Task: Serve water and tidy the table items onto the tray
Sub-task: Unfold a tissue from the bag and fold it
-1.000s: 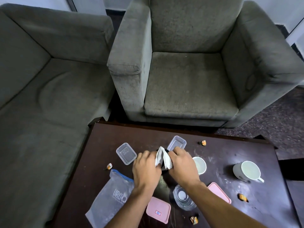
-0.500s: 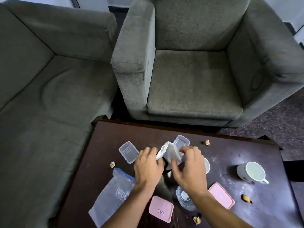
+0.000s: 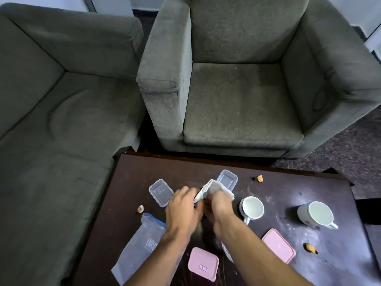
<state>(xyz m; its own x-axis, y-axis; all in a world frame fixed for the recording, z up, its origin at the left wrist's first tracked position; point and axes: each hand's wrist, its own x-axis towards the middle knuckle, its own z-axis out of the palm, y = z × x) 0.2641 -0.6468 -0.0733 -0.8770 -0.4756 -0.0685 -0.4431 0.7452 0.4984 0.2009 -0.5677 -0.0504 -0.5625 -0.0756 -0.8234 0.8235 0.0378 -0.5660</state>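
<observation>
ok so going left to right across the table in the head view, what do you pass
small orange-wrapped candy → clear rectangular plastic container → white folded napkin → small white ceramic cup → pink rectangular plastic lid → large white ceramic mug

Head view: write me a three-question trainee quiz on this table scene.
1. True or false: the left hand and the right hand both hold the white napkin.
2. How many pink lids lie on the table? A) one B) two C) four
3. Fill the blank: the two white mugs stand to the person's ___ of the hands.
Key: 1 true; 2 B; 3 right.
</observation>
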